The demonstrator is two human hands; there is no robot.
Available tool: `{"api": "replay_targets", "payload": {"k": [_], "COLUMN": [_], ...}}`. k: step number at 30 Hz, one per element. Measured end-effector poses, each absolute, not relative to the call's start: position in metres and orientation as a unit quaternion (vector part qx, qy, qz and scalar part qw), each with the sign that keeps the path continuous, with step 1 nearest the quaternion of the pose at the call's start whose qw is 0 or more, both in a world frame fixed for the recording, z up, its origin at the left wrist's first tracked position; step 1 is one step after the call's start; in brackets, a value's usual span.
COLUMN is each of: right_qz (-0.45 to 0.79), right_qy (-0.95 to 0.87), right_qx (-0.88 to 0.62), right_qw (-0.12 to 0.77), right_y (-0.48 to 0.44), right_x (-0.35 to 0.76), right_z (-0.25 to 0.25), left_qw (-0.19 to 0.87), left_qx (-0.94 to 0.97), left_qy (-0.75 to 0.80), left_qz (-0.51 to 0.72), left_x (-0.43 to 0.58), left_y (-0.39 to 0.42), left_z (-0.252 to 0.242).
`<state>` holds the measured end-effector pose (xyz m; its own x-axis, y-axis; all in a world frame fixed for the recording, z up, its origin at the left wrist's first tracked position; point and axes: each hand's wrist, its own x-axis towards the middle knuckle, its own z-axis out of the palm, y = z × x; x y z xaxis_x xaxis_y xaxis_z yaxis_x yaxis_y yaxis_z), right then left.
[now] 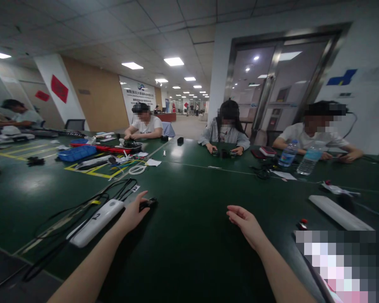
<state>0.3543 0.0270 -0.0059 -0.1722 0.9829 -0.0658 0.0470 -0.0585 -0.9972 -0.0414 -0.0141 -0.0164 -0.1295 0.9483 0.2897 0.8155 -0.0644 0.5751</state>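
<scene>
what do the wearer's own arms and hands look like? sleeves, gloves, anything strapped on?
Left hand and right hand: both ungloved. Forearms are bare and narrow toward the wrists, with no sleeves in frame. No watch, band, cable or marking visible on either arm. Fine finger details are too small to tell.

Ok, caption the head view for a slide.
Left hand at a black object near a white strip; right hand apart.

A small black object (150, 203) lies on the green tabletop (189, 189), at the left hand (133, 212), which partly hides it. Its shape is compact and uneven, its finer details too dark to tell.
</scene>
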Motion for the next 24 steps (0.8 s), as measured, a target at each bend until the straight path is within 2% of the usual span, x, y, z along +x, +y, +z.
{"api": "replay_targets", "payload": {"k": [4, 7, 17, 24], "right_qz": [0.551, 0.549, 0.504, 0.428], "right_qy": [-0.537, -0.541, -0.562, -0.665], "right_qx": [-0.48, -0.475, -0.491, -0.5], "right_qw": [0.421, 0.425, 0.435, 0.353], "right_y": [0.024, 0.025, 0.022, 0.017], "right_x": [0.356, 0.357, 0.355, 0.367], "right_z": [-0.001, -0.003, 0.001, 0.013], "left_qw": [0.118, 0.168, 0.342, 0.387], "left_qx": [0.637, 0.656, 0.76, 0.743], "left_qy": [0.689, 0.671, 0.484, 0.474], "left_qz": [0.325, 0.303, 0.265, 0.271], "left_x": [-0.026, 0.005, 0.156, 0.164], "left_y": [-0.008, -0.004, 0.004, 0.003], "left_z": [-0.015, -0.011, -0.006, -0.007]}}
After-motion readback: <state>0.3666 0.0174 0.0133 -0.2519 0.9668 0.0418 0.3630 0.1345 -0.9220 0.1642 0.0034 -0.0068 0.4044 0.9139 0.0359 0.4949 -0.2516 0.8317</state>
